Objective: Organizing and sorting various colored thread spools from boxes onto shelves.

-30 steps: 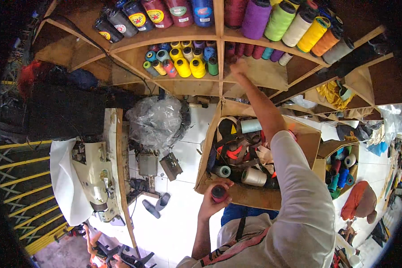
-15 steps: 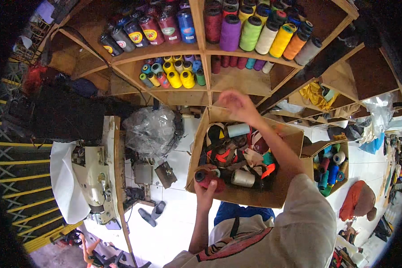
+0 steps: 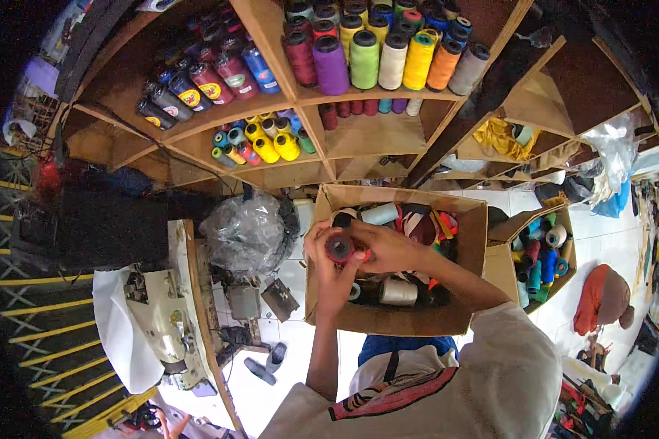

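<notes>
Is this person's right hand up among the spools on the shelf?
No, the right hand is down beside the red spool that the left hand holds, over the cardboard box.

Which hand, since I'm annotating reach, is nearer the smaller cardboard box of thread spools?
Right. The right hand, at the red spool, is left of the smaller box; the left hand, holding that spool, is farther left.

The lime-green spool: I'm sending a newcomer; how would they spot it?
On the wooden shelves, find the compartment whose front row ends at right with a grey spool. The lime-green spool stands between a purple spool and a cream one, that row's only green one.
</notes>
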Motion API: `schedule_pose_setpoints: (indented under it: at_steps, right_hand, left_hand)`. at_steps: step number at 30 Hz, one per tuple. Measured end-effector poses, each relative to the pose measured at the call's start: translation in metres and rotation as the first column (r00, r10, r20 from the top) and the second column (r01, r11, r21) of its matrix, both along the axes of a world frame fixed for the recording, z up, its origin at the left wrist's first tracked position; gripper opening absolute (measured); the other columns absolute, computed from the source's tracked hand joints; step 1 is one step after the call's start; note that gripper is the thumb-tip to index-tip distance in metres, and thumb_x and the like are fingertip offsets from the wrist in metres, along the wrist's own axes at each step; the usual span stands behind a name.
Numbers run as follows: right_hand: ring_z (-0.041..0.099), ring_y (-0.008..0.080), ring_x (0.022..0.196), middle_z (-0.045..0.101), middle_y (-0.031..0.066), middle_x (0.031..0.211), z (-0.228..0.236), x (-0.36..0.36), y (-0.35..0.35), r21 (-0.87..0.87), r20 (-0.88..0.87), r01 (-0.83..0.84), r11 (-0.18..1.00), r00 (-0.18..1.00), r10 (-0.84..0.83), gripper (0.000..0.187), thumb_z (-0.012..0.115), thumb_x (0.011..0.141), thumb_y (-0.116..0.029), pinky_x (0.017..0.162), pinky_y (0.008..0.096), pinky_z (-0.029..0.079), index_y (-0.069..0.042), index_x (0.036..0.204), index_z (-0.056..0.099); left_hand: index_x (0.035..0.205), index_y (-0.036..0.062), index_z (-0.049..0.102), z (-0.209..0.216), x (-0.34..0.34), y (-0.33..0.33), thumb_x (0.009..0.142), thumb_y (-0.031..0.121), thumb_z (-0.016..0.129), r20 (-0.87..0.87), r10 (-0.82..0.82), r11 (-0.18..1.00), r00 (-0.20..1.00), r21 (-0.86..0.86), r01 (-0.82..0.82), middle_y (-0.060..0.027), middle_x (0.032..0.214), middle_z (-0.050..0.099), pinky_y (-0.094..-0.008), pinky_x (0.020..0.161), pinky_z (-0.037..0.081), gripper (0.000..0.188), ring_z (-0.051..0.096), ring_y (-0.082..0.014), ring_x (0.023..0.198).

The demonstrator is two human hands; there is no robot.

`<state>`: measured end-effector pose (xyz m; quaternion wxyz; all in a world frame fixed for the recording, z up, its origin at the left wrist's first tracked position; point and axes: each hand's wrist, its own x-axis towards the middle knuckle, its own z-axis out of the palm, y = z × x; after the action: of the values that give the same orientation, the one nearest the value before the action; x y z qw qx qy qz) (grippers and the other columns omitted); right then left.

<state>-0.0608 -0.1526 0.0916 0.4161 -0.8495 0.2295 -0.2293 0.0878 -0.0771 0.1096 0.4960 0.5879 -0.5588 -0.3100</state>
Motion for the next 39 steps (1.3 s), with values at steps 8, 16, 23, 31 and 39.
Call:
schedule_pose_setpoints:
  at_steps: [8,16,23,31,39]
  right_hand:
    - [0.06,0.0355,0.085,0.06,0.0183,0.093,-0.075,0.023,-0.143,0.095,0.112,0.5,0.861,0.854,-0.508,0.046,0.069,0.077,-0.03,0.07,0.0417,0.048,-0.002,0.108,0.05]
    - [0.064,0.0347,0.083,0.065,0.0198,0.091,-0.181,0.053,-0.272,-0.251,-0.283,0.772,0.584,0.518,-0.807,0.052,0.066,0.075,-0.032,0.072,0.0415,0.051,0.0,0.113,0.05]
    - [0.061,0.0412,0.086,0.062,0.027,0.094,-0.199,0.066,-0.282,-0.193,-0.37,0.694,0.694,0.603,-0.707,0.071,0.069,0.073,-0.032,0.073,0.0482,0.049,0.013,0.12,0.04]
    - [0.06,0.0386,0.086,0.061,0.0261,0.089,-0.229,0.055,-0.3,-0.39,-0.334,0.67,0.632,0.536,-0.775,0.063,0.07,0.07,-0.029,0.073,0.0464,0.049,0.01,0.112,0.045]
    - [0.06,0.0384,0.088,0.062,0.0232,0.089,-0.29,0.079,-0.307,-0.394,-0.292,0.741,0.544,0.46,-0.839,0.066,0.07,0.07,-0.029,0.073,0.046,0.049,0.005,0.118,0.041]
  left_hand:
    - [0.139,-0.0005,0.024,-0.019,0.008,0.01,0.091,0.039,0.056,-0.111,0.04,0.995,0.993,0.101,-0.028,-0.0194,0.143,0.023,-0.0417,0.108,0.024,0.07,0.025,-0.0327,0.132]
    - [0.136,-0.0022,0.029,-0.036,0.02,0.037,0.097,0.028,0.043,-0.094,0.063,0.976,0.994,0.211,-0.042,-0.0183,0.138,0.032,-0.0398,0.105,0.029,0.052,0.034,-0.0311,0.129]
    - [0.126,-0.0043,0.042,-0.034,0.024,0.046,0.097,0.025,0.044,-0.151,0.175,0.953,0.973,0.273,-0.129,-0.0176,0.136,0.036,-0.0392,0.107,0.026,0.041,0.035,-0.0286,0.128]
    - [0.12,-0.004,0.047,-0.039,0.014,0.039,0.097,0.022,0.042,-0.031,0.093,0.975,0.995,0.204,-0.085,-0.0177,0.132,0.042,-0.0393,0.105,0.03,0.035,0.04,-0.0302,0.124]
    - [0.114,-0.003,0.05,-0.043,0.013,0.048,0.098,0.024,0.041,0.005,0.099,0.978,0.995,0.184,-0.098,-0.0166,0.131,0.043,-0.0373,0.104,0.031,0.033,0.041,-0.0285,0.123]
